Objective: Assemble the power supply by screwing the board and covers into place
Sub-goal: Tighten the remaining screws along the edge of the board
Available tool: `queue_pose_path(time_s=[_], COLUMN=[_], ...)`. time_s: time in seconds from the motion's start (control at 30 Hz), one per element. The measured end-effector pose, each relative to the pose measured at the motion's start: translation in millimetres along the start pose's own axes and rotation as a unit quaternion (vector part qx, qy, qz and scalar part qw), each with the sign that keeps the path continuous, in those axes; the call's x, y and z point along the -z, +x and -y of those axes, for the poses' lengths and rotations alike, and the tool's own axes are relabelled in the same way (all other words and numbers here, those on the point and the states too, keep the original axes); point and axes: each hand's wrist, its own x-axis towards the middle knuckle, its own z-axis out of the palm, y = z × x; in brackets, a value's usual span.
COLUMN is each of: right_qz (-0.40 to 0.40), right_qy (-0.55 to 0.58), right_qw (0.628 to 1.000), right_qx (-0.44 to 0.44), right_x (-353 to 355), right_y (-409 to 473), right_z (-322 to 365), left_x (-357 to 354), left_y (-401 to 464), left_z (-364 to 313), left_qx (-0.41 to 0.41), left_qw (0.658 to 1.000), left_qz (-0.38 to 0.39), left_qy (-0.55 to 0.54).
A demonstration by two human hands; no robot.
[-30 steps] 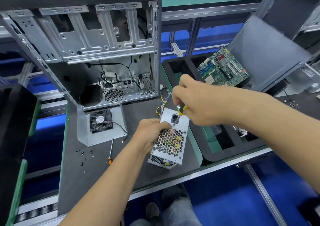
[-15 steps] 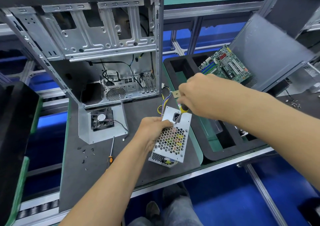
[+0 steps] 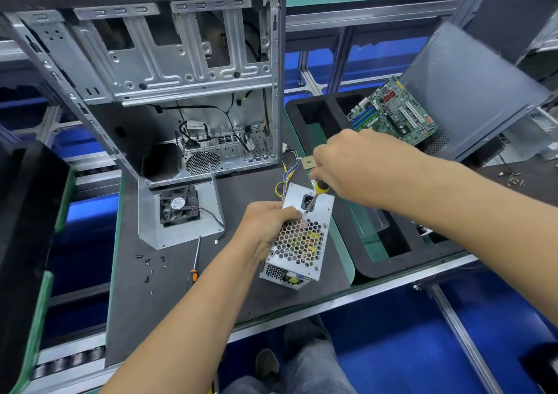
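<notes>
The power supply stood tilted on the dark mat near the bench's front edge, its honeycomb-grilled cover facing up. The left hand gripped its left side, fingers curled over the top edge. The right hand was closed round a yellow-and-black screwdriver whose tip met the cover just below the power socket. Judging by this, a cover screw was being driven; the next move likely called for steady downward pressure while turning, with the case kept from rocking. To the right, a black foam tray held a green motherboard leaning in 1 far compartment; its near compartments showed only green base. Loose black screws lay on the mat.
</notes>
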Motion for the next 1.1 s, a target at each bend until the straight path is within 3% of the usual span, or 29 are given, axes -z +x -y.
queue_pose_path(time_s=[0.17, 0.37, 0.6, 0.73, 0.83, 1.0, 1.03, 1.1], right_qz=[-0.027, 0.067, -0.01, -0.068, -0.158, -0.243, -0.25, -0.237], right_qy=[0.001, 0.164, 0.115, 0.195, 0.321, 0.559, 0.587, 0.638], right_qw=[0.998, 0.984, 0.993, 0.977, 0.925, 0.754, 0.724, 0.673], right_qx=[-0.061, -0.019, -0.002, -0.047, -0.128, -0.245, -0.264, -0.288], right_x=[-1, -2, -2, -1, -14, -71, -84, -108], right_y=[-3, -11, -9, -3, -1, -4, -4, -3], right_z=[7, -8, 2, -28, -54, -53, -52, -51], left_x=[0, 0, -1, -3, -7, -17, -19, -20], left_y=[-1, -2, -3, -7, -12, -25, -27, -30], left_z=[-2, -1, -2, -4, -6, -10, -9, -3], left_qx=[0.0, 0.001, -0.007, -0.004, -0.017, -0.105, -0.143, -0.238], left_qw=[1.0, 1.0, 1.0, 0.998, 0.998, 0.978, 0.956, 0.861], left_qz=[-0.004, 0.005, 0.03, 0.062, 0.065, 0.096, 0.104, 0.091], left_qy=[0.003, -0.002, -0.003, -0.002, 0.009, 0.154, 0.235, 0.44])
